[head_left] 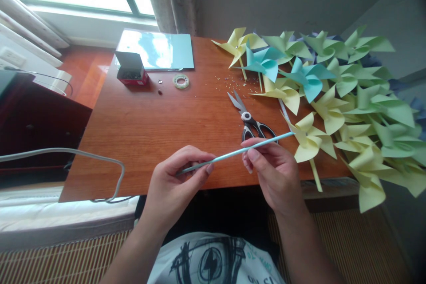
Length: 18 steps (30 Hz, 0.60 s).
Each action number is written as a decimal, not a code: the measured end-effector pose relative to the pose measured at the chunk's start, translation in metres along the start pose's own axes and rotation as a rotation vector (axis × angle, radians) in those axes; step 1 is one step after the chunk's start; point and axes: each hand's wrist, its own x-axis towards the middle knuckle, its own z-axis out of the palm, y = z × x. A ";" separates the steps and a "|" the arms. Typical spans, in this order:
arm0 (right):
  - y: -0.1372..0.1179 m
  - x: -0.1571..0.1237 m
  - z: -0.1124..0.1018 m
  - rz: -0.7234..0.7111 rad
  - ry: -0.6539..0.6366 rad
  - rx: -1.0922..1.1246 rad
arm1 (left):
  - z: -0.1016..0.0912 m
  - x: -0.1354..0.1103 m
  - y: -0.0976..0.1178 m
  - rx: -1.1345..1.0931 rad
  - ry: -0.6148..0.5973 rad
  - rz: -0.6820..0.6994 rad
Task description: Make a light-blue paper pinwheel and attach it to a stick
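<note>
A thin light-blue rolled paper stick (229, 154) runs between both my hands, just above the near edge of the wooden table (149, 124). My left hand (181, 175) pinches its left end with curled fingers. Around its middle my right hand (271, 166) is closed, and the right tip sticks out toward a yellow paper pinwheel (309, 140). Scissors (249, 120) lie shut on the table right behind my right hand.
A heap of yellow, green and blue paper pinwheels (349, 84) covers the table's right side. At the back lie a blue paper sheet (159, 51), a small red box (132, 71) and a tape roll (181, 81). A grey cable (76, 155) loops at the left.
</note>
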 end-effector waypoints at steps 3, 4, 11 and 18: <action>0.001 0.000 -0.001 -0.005 -0.004 -0.019 | 0.000 0.000 0.001 0.018 -0.002 0.042; 0.000 0.000 -0.002 -0.006 -0.013 -0.044 | 0.000 0.000 0.001 0.025 -0.002 0.051; -0.004 0.015 -0.035 -0.335 0.053 -0.947 | -0.004 0.001 0.001 0.060 0.011 0.054; 0.008 0.025 -0.051 -0.317 0.017 -1.485 | -0.007 0.005 -0.001 0.058 0.018 0.061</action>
